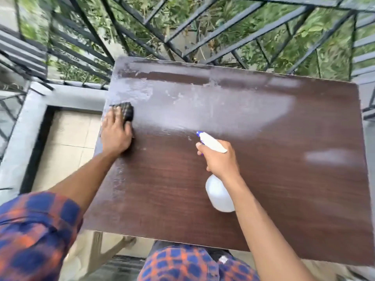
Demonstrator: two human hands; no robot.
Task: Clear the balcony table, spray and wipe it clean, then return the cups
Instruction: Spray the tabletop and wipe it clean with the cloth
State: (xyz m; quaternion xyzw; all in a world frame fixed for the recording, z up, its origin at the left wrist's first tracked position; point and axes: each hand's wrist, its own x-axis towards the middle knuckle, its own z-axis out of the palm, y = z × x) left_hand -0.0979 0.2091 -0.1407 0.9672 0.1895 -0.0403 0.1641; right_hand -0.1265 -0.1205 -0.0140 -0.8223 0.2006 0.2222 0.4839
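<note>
A dark brown wooden tabletop (pixel 284 189) fills most of the head view, its far edge close against a black metal railing (pixel 182 33) with green plants showing through the bars. A pale, streaky wet film (pixel 223 110) covers much of the far half of the tabletop, thickest toward the far left corner, and a small separate pale patch (pixel 332 157) sits near the right edge. The near half shows bare wood grain. The left hand (pixel 115 132) lies at the left edge of the tabletop, about midway toward the far left corner, with its fingers laid fairly flat on top of a dark cloth (pixel 125 111) and pressing it onto the surface; the cloth sticks out beyond the fingertips, right at the border of the wet film. The right hand (pixel 220 161) is well apart from the left, over the middle of the tabletop, its fingers curled round the neck of a white spray bottle (pixel 220 196). The bottle's blue-tipped nozzle (pixel 199 134) points toward the far left, and its round body hangs below the wrist toward the near edge. A blue and orange checked sleeve (pixel 34 236) covers the left upper arm. Pale floor tiles (pixel 67 142) show beside the left edge.
</note>
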